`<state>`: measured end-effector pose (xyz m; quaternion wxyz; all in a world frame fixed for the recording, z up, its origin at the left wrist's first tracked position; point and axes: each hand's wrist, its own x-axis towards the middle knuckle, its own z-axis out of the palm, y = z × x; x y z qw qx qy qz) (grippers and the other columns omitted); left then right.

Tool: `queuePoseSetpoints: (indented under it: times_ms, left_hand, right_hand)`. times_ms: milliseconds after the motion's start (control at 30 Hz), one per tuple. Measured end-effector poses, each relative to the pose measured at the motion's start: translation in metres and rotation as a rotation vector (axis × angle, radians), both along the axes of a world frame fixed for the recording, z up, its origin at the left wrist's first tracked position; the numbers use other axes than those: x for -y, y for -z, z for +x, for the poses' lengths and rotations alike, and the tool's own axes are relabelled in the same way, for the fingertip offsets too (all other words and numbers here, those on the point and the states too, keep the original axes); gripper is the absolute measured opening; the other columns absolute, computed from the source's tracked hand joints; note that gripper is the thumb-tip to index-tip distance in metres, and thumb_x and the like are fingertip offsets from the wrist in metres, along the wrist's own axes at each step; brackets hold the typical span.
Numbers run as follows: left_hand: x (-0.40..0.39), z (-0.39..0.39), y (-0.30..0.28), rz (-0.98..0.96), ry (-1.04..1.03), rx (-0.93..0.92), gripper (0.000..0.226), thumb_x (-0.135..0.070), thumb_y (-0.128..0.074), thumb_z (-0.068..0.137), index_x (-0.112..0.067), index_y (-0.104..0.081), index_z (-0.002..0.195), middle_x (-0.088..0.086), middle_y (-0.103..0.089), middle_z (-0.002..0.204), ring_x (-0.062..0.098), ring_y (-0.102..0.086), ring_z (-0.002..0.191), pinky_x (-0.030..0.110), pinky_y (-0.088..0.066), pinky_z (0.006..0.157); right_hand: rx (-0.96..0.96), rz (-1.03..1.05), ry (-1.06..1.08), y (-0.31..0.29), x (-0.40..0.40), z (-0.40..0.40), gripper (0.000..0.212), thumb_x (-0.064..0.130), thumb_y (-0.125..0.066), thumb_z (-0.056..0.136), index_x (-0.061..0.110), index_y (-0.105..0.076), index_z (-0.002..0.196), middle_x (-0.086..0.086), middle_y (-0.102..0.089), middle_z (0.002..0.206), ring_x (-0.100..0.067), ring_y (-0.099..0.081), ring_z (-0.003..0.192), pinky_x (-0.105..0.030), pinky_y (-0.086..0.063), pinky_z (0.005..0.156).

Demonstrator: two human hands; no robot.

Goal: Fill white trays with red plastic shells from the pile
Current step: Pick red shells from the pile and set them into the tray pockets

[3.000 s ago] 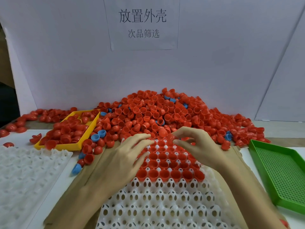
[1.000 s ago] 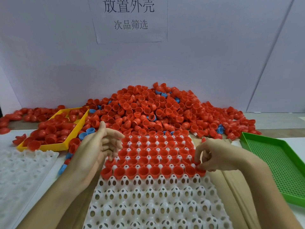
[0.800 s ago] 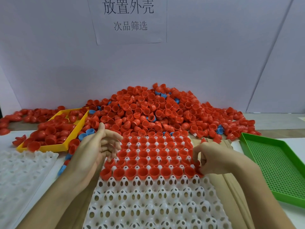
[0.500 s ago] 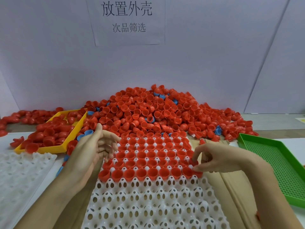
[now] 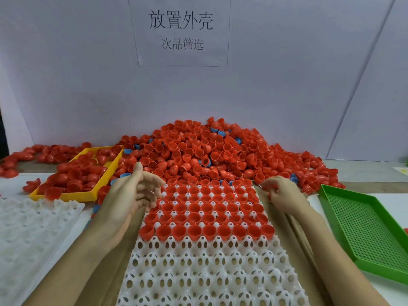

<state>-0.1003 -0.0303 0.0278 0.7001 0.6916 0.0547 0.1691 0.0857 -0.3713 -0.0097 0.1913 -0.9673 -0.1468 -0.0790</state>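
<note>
A big pile of red shells point(image 5: 198, 155) lies against the back wall. In front of it sits a white tray point(image 5: 198, 272); red shells point(image 5: 205, 217) fill the several far rows of its cups, and the near rows are bare. My left hand point(image 5: 132, 197) hovers at the tray's left edge, palm turned right, with loosely curled fingers and nothing visible in it. My right hand point(image 5: 284, 195) is at the pile's near edge, just beyond the tray's far right corner. Its fingers curl round a red shell point(image 5: 266, 187).
A second white tray point(image 5: 28, 228) lies at the left. Behind it a yellow tray point(image 5: 66, 197) holds red shells. A green perforated tray point(image 5: 364, 228) sits at the right. A few blue shells point(image 5: 206, 161) are mixed into the pile. Brown cardboard point(image 5: 293, 228) lies under the middle tray.
My right hand has left the right end of the nearest filled row and moved away to the pile's edge. My left hand has stayed by the tray's left side.
</note>
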Motion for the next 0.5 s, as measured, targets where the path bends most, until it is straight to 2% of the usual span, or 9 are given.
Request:
queuePoseSetpoints:
  times_ms: [100,200,267,333,367,433,500]
  left_hand:
    - [0.0,0.0,0.0,0.0,-0.001,-0.006,0.063,-0.046,-0.032,0.109,-0.008,-0.076,0.083,0.014,-0.07,0.075,0.02,-0.061,0.062,0.03,-0.046,0.056]
    - [0.001,0.0,-0.001,-0.001,0.005,-0.004,0.063,-0.046,-0.032,0.108,-0.004,-0.075,0.086,0.015,-0.069,0.075,0.021,-0.06,0.061,0.027,-0.046,0.053]
    - [0.001,0.0,-0.001,-0.005,0.005,-0.001,0.063,-0.045,-0.033,0.108,-0.003,-0.075,0.086,0.015,-0.069,0.074,0.022,-0.06,0.061,0.025,-0.046,0.051]
    - [0.002,0.0,-0.001,0.007,0.003,-0.007,0.06,-0.044,-0.036,0.108,-0.005,-0.075,0.085,0.014,-0.069,0.074,0.022,-0.06,0.061,0.027,-0.047,0.052]
    - [0.003,0.0,0.0,0.017,0.007,-0.012,0.057,-0.043,-0.039,0.107,-0.007,-0.076,0.083,0.013,-0.069,0.074,0.022,-0.06,0.062,0.029,-0.047,0.054]
    - [0.006,-0.002,0.0,0.075,0.033,-0.008,0.043,-0.041,-0.049,0.102,-0.013,-0.076,0.084,0.01,-0.068,0.074,0.022,-0.06,0.065,0.03,-0.048,0.057]
    - [0.013,-0.005,0.002,0.233,0.082,0.028,0.022,-0.033,-0.06,0.098,-0.023,-0.076,0.088,0.004,-0.07,0.077,0.019,-0.063,0.067,0.027,-0.052,0.06]
  right_hand:
    - [-0.036,-0.144,0.041,0.011,-0.004,0.007,0.039,0.005,-0.048,0.101,0.02,-0.071,0.13,-0.001,-0.065,0.136,-0.024,-0.049,0.13,-0.041,-0.044,0.11]
    - [0.094,0.008,0.037,0.009,-0.002,0.007,0.039,-0.003,-0.053,0.096,0.015,-0.076,0.12,-0.005,-0.071,0.126,-0.027,-0.057,0.124,-0.043,-0.048,0.106]
    - [0.187,0.168,0.014,0.005,0.001,0.002,0.036,-0.006,-0.056,0.093,0.016,-0.081,0.108,-0.002,-0.076,0.114,-0.021,-0.066,0.112,-0.032,-0.052,0.095]
    - [0.191,0.304,0.003,-0.004,0.002,-0.007,0.034,0.001,-0.06,0.096,0.029,-0.08,0.099,0.011,-0.076,0.106,-0.003,-0.07,0.092,-0.011,-0.049,0.079]
    - [0.187,0.363,-0.022,-0.008,0.0,-0.012,0.034,0.004,-0.061,0.097,0.033,-0.079,0.096,0.017,-0.075,0.103,0.002,-0.069,0.086,-0.009,-0.05,0.074]
    - [0.182,0.451,-0.103,-0.016,-0.004,-0.023,0.033,0.005,-0.063,0.098,0.032,-0.081,0.096,0.022,-0.075,0.101,0.003,-0.069,0.084,-0.016,-0.055,0.078]
    - [0.165,0.475,-0.192,-0.026,-0.012,-0.037,0.031,0.006,-0.062,0.099,0.03,-0.082,0.1,0.023,-0.075,0.103,0.003,-0.069,0.096,-0.026,-0.057,0.085]
